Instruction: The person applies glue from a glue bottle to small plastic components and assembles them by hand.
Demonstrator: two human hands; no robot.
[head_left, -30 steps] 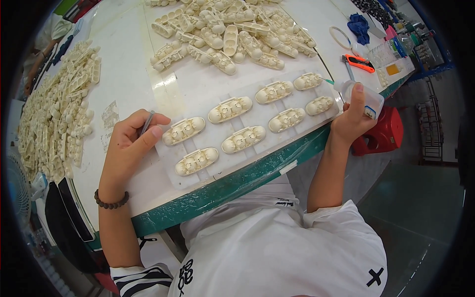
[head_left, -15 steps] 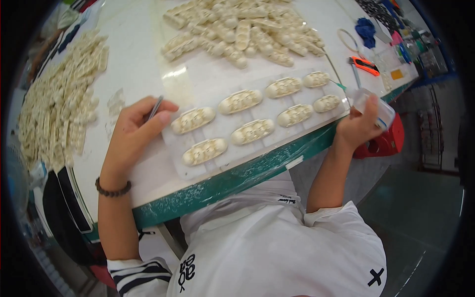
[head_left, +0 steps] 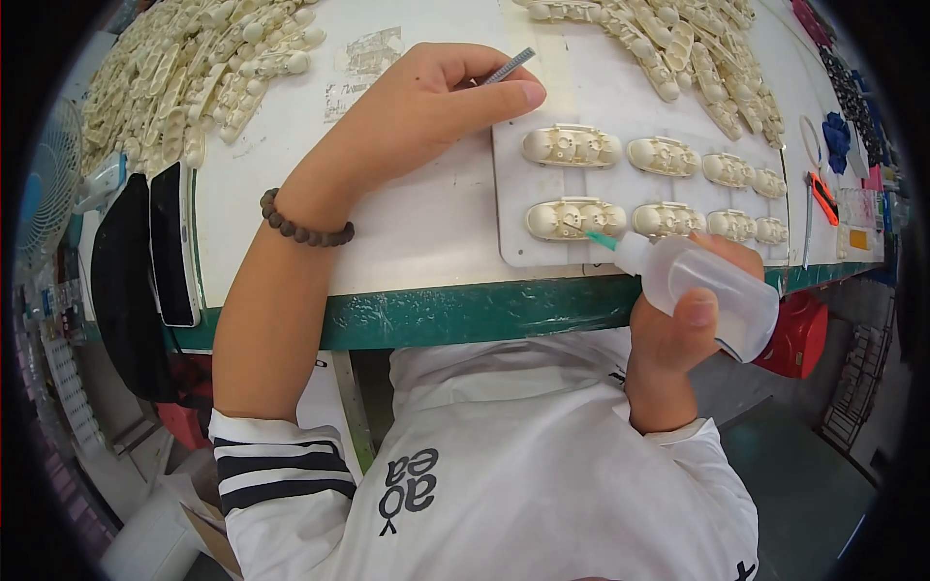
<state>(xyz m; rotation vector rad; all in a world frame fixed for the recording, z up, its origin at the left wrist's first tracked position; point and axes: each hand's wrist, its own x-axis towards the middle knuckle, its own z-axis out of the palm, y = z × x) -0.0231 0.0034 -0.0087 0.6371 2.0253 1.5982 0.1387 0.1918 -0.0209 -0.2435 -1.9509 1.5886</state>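
Observation:
My right hand (head_left: 666, 334) grips a clear squeeze bottle (head_left: 722, 288) tilted to the left, fingers wrapped round its body. Its thin green nozzle (head_left: 602, 239) reaches the front left cream plastic part (head_left: 567, 217); whether it touches cannot be seen. Several such oval parts lie in two rows on a white board (head_left: 511, 184) along the table's front edge. Closed, my left hand (head_left: 412, 116) rests over the table beside the board's back left corner. Between its thumb and fingers sticks out a thin grey ridged metal tool (head_left: 511, 66), its other end hidden.
Heaps of loose cream parts (head_left: 184, 73) lie at the back left and more (head_left: 668, 44) at the back right. An orange utility knife (head_left: 823, 198) is on the right. A black phone-like slab (head_left: 174, 247) and a fan (head_left: 46, 179) are at left.
My right hand has brought the bottle leftward, tipping its nozzle to the front left part. The view has shifted left; my left hand still holds the metal tool.

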